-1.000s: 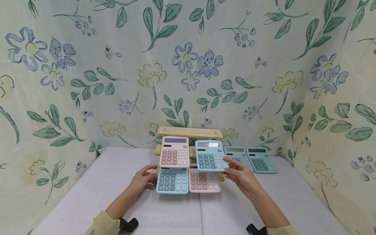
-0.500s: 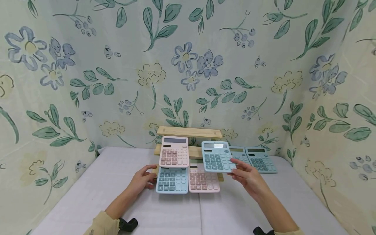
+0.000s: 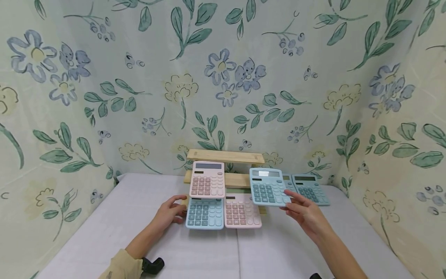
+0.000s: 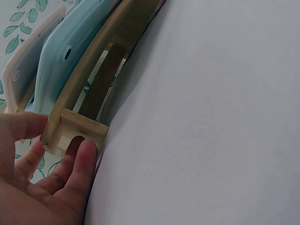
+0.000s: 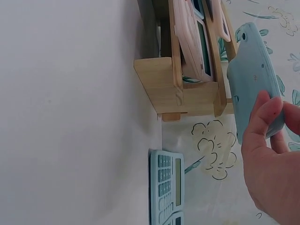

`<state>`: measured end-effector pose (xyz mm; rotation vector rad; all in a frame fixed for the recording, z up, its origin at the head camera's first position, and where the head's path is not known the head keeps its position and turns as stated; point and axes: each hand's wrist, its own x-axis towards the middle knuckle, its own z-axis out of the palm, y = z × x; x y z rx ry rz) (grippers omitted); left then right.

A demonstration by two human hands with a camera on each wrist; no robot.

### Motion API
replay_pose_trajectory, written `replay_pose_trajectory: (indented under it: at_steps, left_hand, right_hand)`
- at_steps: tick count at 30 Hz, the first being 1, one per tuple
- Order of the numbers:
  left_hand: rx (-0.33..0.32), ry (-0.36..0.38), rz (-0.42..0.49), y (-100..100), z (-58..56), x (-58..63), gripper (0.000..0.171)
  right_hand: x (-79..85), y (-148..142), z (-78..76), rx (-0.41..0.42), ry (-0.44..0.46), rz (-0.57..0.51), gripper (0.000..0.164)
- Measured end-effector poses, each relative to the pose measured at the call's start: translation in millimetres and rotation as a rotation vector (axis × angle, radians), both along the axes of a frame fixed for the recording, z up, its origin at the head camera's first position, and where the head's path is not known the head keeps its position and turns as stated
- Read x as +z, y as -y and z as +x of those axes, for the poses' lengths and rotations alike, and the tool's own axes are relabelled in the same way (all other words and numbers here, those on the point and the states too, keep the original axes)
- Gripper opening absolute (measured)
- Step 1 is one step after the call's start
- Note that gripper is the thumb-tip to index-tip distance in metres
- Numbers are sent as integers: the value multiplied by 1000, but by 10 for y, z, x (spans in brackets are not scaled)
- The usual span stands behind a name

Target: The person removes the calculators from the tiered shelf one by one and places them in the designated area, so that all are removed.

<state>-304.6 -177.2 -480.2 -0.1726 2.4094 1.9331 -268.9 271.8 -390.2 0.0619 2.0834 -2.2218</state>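
Observation:
My right hand pinches a blue calculator by its lower right corner, held up in front of the stand's right end. The right wrist view shows this calculator's back, apart from the wood. At the left end of the wooden stand, my left hand grips the frame's front corner between thumb and fingers. On the stand's upper level leans a pink calculator. Below it sit another blue calculator and, to its right, a second pink calculator.
Right of the stand, two more blue calculators lie on the white cloth; one shows well, the other is mostly hidden behind the held one. Floral curtains close off the back and sides of the table.
My right hand has carried the blue calculator rightward, away from the upper pink one, uncovering more of the lower pink calculator. My left hand has stayed at the stand's corner.

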Motion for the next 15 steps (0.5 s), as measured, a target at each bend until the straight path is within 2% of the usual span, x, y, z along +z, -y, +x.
replay_pose_trajectory:
  at_steps: [15]
  left_hand:
    - [-1, -8, 1, 6, 5, -5, 42]
  right_hand:
    - [-14, -248, 37, -2, 5, -22, 61]
